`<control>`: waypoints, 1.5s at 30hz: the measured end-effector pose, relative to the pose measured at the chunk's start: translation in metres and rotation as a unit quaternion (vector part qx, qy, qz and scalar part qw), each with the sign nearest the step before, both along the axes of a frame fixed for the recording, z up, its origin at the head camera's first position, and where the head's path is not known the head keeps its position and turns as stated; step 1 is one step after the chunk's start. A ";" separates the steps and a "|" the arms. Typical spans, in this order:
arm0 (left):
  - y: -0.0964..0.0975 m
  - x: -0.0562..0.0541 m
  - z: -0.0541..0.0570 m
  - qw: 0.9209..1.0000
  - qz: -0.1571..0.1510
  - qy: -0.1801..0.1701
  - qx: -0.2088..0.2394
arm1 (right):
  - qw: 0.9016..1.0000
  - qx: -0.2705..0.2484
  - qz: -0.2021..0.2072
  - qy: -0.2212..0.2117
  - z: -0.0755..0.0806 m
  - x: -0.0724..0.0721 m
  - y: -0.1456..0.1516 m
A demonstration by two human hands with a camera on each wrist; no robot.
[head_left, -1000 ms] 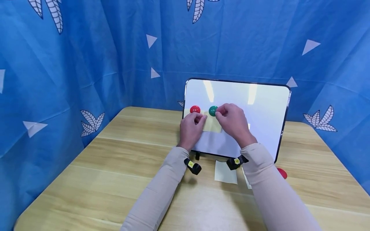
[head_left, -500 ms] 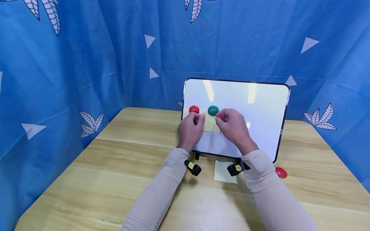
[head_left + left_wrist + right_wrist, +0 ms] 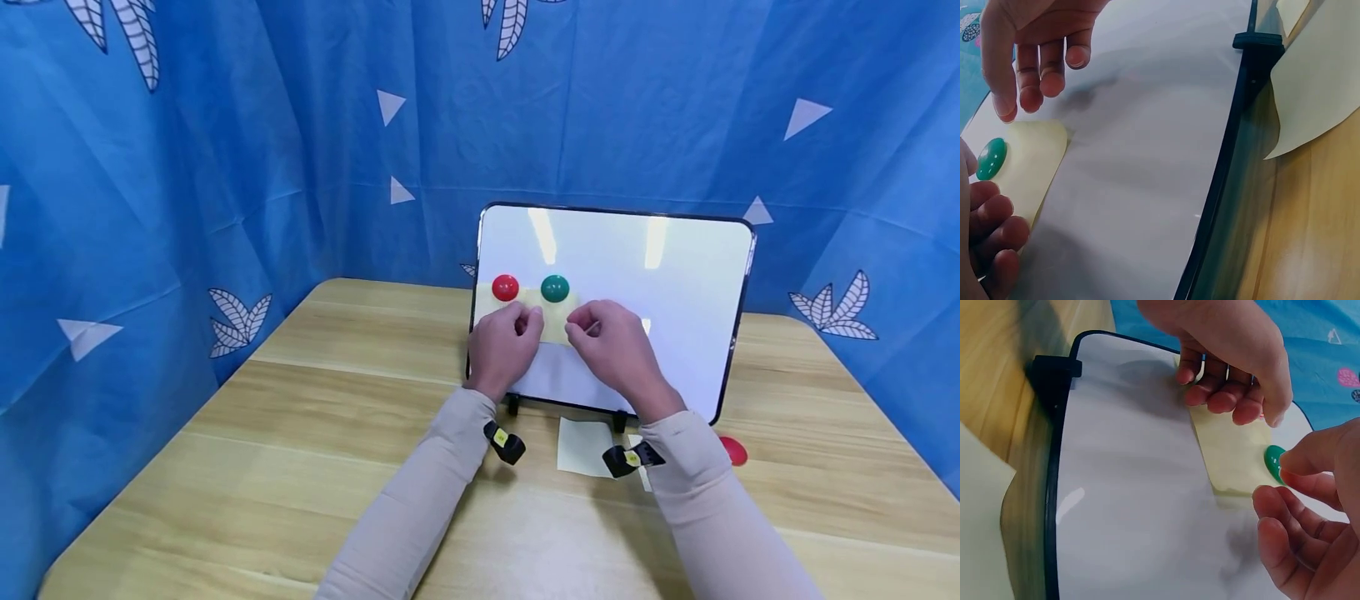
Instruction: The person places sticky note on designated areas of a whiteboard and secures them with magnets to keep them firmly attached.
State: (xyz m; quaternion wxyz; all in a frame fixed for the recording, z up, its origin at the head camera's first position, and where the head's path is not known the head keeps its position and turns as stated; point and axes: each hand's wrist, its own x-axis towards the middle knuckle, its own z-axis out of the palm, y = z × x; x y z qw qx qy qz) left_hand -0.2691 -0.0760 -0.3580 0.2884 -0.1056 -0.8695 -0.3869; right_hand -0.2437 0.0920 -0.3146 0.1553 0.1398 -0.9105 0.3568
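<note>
A round green magnet [image 3: 555,288] sits on the upper part of a pale yellow note [image 3: 557,327] against the whiteboard [image 3: 690,308]. To its left, a red magnet [image 3: 505,287] lies on another yellow note [image 3: 486,302], mostly covered by my left hand [image 3: 504,348]. The left fingers, loosely bent and empty, hover close to the note's left side. My right hand [image 3: 617,348] is near the lower right of the green magnet. Its thumb and fingers are relaxed, with nothing between them in the right wrist view.
The black-framed whiteboard stands tilted on small black feet [image 3: 620,421]. On the wooden table [image 3: 300,467] before it lie a pale note [image 3: 583,448] and a second paper [image 3: 636,440], partly hidden by the right wrist. A red magnet [image 3: 733,451] lies at the right; a blue curtain [image 3: 637,100] hangs behind.
My right hand has come away from the green magnet and moved down. The left hand has shifted slightly down and right, showing more of the red magnet. Both board magnets stay in place.
</note>
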 end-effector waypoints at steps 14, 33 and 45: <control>0.011 0.008 -0.007 1.000 -0.007 -0.016 -0.026 | 1.000 0.015 0.000 0.017 -0.012 0.013 0.014; 0.028 0.025 -0.018 0.990 -0.062 -0.035 -0.125 | 0.998 0.053 0.018 0.022 -0.023 0.023 0.033; 0.017 0.035 -0.017 0.975 -0.145 -0.042 -0.163 | 0.998 0.057 0.038 -0.016 -0.026 0.033 0.054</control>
